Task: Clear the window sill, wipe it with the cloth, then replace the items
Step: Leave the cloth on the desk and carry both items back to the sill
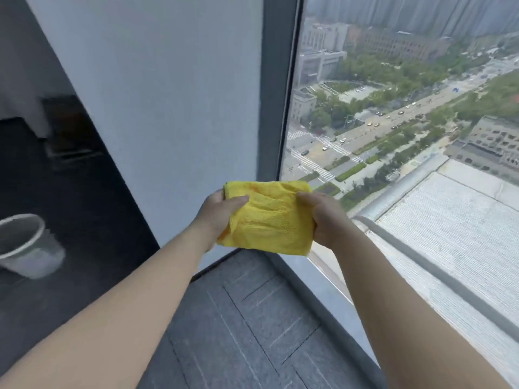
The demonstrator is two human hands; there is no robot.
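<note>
A folded yellow cloth (271, 217) is held up in the air between both hands, in front of the corner where the wall meets the window. My left hand (217, 213) grips its left edge with the thumb on top. My right hand (323, 217) grips its right edge. The grey window sill (252, 318) runs below the cloth along the glass, its surface marked with thin lines. No items stand on the part of the sill that shows.
A grey bin (25, 245) stands on the dark floor at the left. A pale wall panel (168, 108) rises behind the cloth. The window glass (393, 136) and its dark frame (276, 88) fill the right side.
</note>
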